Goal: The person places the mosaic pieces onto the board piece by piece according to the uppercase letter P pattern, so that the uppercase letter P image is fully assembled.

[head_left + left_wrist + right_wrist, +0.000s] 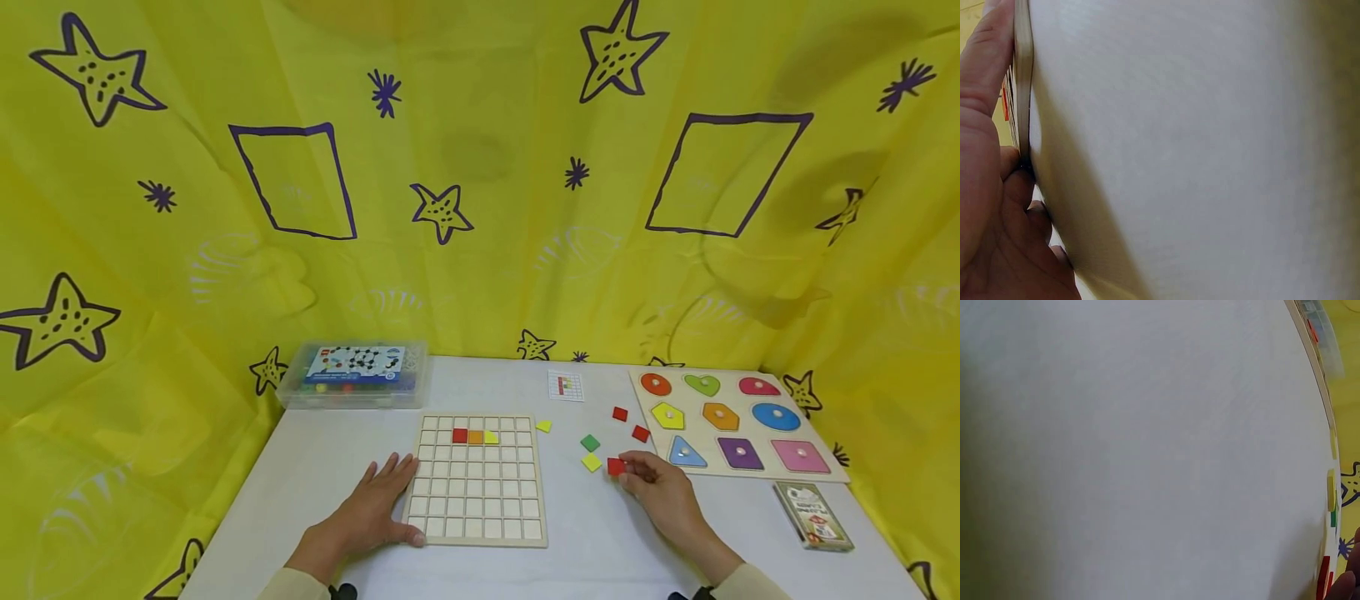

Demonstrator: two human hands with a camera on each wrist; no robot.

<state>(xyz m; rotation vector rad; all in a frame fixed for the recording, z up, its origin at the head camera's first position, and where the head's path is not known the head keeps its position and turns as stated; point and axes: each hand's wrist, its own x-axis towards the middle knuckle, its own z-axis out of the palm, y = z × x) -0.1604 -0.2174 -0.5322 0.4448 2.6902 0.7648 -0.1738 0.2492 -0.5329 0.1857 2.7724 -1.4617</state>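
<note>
A wooden grid board [480,546] lies on the table, with a red tile [460,436], an orange tile [476,437] and a yellow piece [491,437] side by side in one upper row. My left hand [367,512] rests against the board's left edge, fingers spread, the thumb near its lower left corner. Right of the board, my right hand [663,492] pinches a red square tile [616,467] at the tabletop. In the right wrist view only the fingertips [1342,586] show, beside red. Near this hand lie a yellow tile [592,462] and a green tile [590,443].
Two more red tiles, one nearer [641,433], lie before a shape puzzle board [750,475]. A yellow piece [543,426] sits by the grid's upper right corner. Behind are a pattern card [566,386] and a clear plastic box [352,400]; a card box [813,517] lies far right.
</note>
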